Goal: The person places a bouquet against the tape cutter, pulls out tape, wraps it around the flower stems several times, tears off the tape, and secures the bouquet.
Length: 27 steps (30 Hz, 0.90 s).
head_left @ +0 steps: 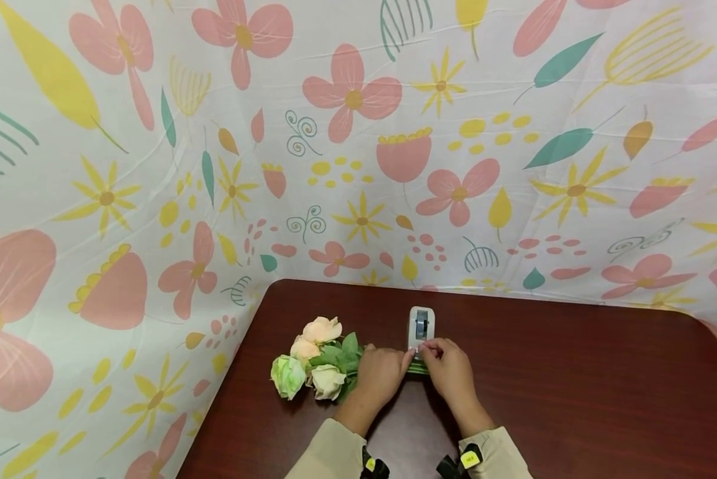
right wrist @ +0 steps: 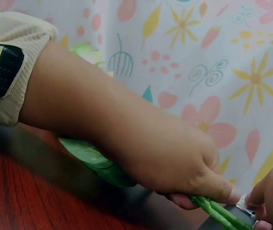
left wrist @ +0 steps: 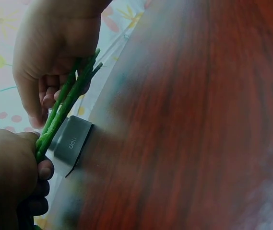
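Your left hand grips slim green stems, pale round roses at nine o'clock, white-grey plastic tape dispenser at twelve; your right hand bends its fingers there, hold unclear.

The head view is evenly bright, with a pale sheen on the tabletop between the sleeves; the left wrist view is dim and hazy, the left hand shaded, glare at lower right; the right wrist view is soft, a blurred dark band crossing lower left.
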### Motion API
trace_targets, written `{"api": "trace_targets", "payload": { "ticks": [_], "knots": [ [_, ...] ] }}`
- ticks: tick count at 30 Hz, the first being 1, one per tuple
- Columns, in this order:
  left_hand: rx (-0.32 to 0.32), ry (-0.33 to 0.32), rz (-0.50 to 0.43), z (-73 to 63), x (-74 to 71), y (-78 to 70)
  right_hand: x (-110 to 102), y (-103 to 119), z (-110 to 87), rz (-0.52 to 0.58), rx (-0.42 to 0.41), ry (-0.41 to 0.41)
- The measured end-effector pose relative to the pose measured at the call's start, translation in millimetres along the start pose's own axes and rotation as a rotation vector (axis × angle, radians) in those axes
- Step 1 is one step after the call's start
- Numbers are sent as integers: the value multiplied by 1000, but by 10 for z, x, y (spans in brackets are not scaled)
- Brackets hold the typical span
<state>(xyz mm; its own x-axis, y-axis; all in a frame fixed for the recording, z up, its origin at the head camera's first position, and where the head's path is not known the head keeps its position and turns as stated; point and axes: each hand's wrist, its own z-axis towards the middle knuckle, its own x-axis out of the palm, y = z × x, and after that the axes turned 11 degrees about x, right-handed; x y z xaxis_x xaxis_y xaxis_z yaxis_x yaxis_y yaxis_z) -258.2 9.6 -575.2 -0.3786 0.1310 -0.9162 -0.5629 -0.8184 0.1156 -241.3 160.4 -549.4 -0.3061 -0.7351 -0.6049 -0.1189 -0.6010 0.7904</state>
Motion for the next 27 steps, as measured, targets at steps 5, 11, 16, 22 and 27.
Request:
{"api": "trace_targets", "payload": {
  "ticks": [5, 11, 16, 22, 27],
  "knots": [
    [1, 11, 0, 8, -6, -4, -41, 7, 11, -6, 16, 43],
    [-5, 26, 2, 13, -17, -5, -70, 23, -2, -13, 20, 69],
    [-6, 16, 21, 11, -19, -1, -94, 46, -36, -34, 25, 60],
    [-3, -20, 28, 16, -23, -5, -132, 82, -89, -64, 28, 43],
    [8, -47, 36, 1, -50, -3, -148, 100, -138, -75, 46, 47]
  ]
}}
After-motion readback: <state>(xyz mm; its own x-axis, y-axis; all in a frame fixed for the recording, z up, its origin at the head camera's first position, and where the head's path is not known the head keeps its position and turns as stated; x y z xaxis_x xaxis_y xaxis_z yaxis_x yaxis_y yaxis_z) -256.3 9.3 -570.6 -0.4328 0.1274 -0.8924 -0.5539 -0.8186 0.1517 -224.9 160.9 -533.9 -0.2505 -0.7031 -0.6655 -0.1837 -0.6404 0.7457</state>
